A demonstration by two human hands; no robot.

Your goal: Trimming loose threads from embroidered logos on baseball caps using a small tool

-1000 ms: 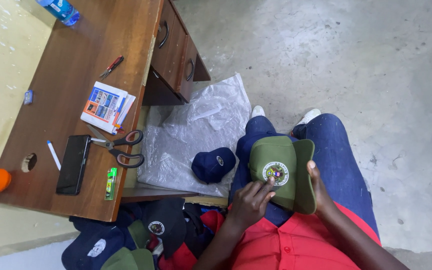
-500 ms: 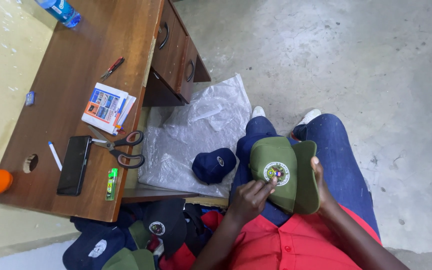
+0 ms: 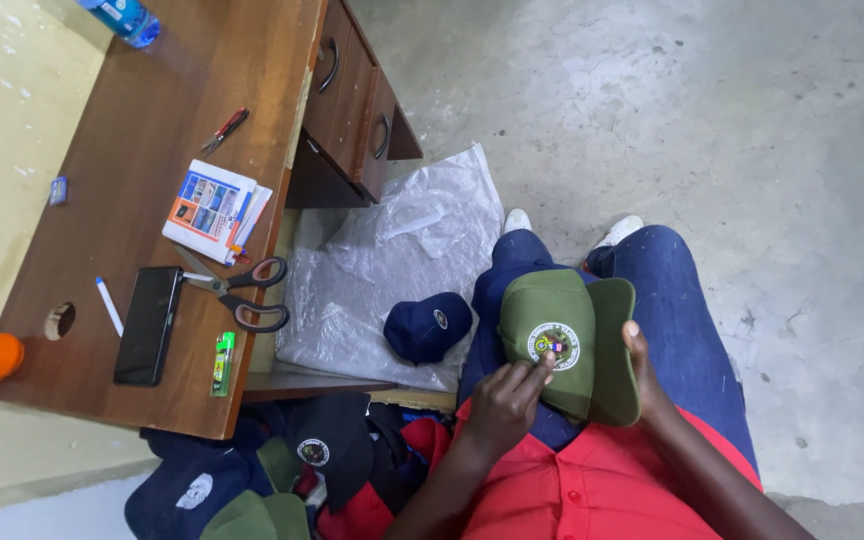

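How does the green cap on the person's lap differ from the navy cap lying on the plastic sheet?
The green cap is olive and held by both hands, left hand and right hand; the navy cap is dark blue and lies untouched on the plastic sheet. The green cap shows a large round badge; the navy cap shows only a small one. Both are peaked caps with a front emblem.
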